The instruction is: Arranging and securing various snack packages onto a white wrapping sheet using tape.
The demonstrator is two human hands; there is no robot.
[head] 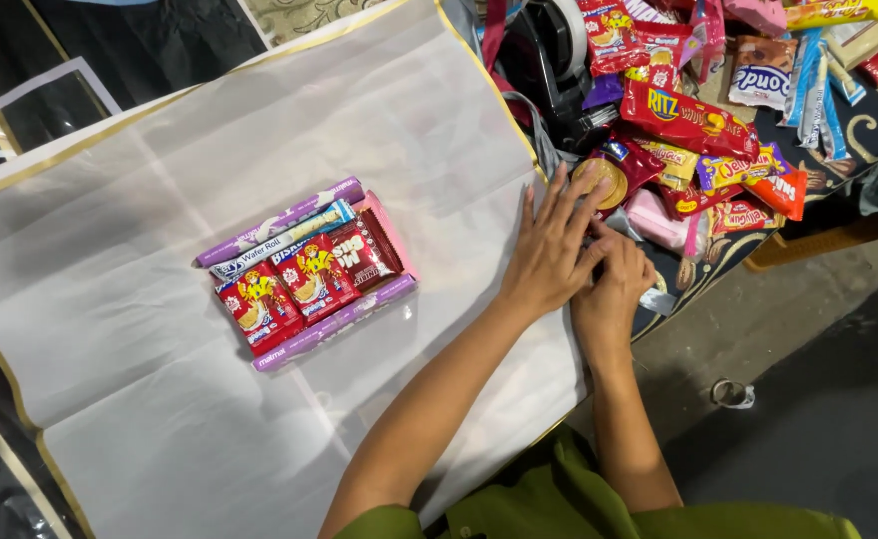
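Hidden and cut-off parts at the counter's edge

The left hand (pixel 551 252) is covering most of the right hand (pixel 614 289), hiding whatever its fingers are gripping. The snack packet pile (pixel 718 110) is running off the top edge, and the white wrapping sheet (pixel 160 399) is running off the bottom.

white sheet (pixel 160 399): thin, translucent, creased paper or plastic film with a dull sheen; which one, I can't tell
sheet edge (pixel 80 152): gold trim, slightly shiny
snack packets in the pink tray (pixel 304 274): glossy plastic foil, smooth
heap of snack wrappers (pixel 718 110): shiny crinkled foil
floor (pixel 808 399): matt, rough grey
sleeve (pixel 599 514): green matt cloth
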